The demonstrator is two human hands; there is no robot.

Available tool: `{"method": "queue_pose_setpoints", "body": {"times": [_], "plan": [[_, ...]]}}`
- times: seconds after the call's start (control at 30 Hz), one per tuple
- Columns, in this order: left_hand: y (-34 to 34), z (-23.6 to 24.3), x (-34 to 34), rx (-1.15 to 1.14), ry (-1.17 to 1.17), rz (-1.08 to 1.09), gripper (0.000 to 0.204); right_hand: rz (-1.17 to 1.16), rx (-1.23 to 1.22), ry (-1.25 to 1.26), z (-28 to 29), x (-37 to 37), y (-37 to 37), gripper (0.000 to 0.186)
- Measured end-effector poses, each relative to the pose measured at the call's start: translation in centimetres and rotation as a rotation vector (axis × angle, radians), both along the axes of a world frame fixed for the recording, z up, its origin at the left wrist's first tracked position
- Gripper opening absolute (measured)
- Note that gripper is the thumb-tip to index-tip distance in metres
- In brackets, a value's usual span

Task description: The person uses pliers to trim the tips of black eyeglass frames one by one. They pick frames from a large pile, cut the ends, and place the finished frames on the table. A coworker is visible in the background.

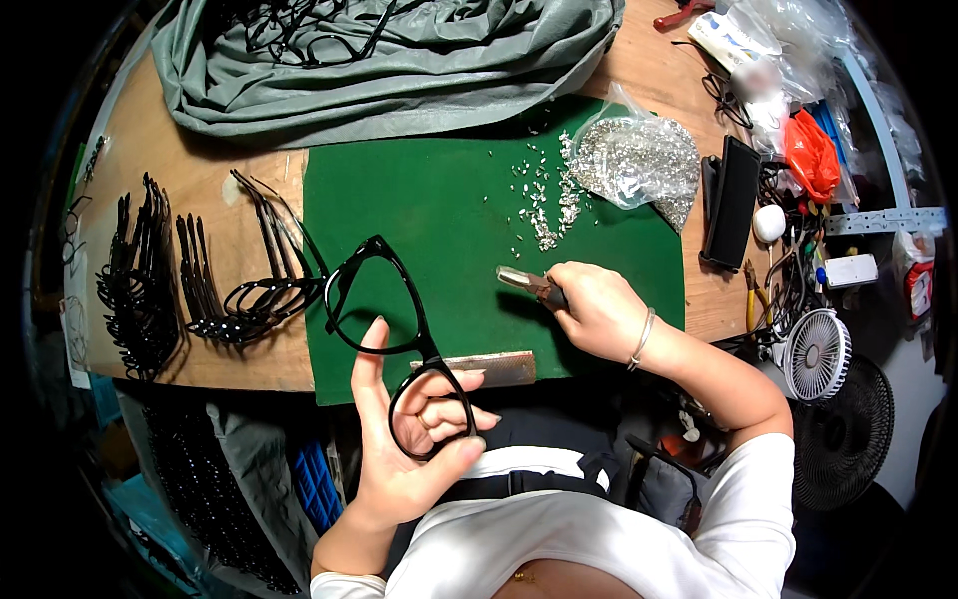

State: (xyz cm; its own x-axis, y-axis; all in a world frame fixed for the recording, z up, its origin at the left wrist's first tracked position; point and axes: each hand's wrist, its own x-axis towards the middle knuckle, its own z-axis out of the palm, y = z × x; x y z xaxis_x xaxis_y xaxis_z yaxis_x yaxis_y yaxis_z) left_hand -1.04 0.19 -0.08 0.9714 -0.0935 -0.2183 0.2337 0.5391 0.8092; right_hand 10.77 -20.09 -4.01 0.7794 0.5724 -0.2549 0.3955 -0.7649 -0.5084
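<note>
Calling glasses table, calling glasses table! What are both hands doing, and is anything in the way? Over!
Left hand holding glasses frame. Right hand gripping pliers, apart from frame. Silvery bits scattered beyond pliers.

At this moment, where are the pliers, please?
In the head view, the pliers are just right of centre, gripped in the right hand, over the green mat, below the scattered silver pieces.

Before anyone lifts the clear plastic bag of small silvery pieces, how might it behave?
The clear plastic bag is probably floppy: its film looks creased. It may sag heavily, given the many pieces inside. Loose pieces alongside hint it could spill.
</note>
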Motion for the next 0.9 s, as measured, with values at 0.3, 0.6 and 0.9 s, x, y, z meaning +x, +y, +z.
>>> {"method": "queue_pose_setpoints", "body": {"times": [0.3,0.6,0.9], "plan": [[-1.5,-0.9,0.3,0.123,0.182,-0.237,0.02,-0.029,-0.043,-0.124,-0.4,-0.8,0.5,0.014],[-3.5,-1.1,-0.8,0.151,0.03,0.004,0.048,-0.263,0.459,0.28,4.9,-2.1,1.8,0.016],[-4.8,-1.1,-0.2,0.262,-0.083,0.032,0.049,-0.538,0.987,0.756,4.4,-4.2,4.1,0.015]]}}
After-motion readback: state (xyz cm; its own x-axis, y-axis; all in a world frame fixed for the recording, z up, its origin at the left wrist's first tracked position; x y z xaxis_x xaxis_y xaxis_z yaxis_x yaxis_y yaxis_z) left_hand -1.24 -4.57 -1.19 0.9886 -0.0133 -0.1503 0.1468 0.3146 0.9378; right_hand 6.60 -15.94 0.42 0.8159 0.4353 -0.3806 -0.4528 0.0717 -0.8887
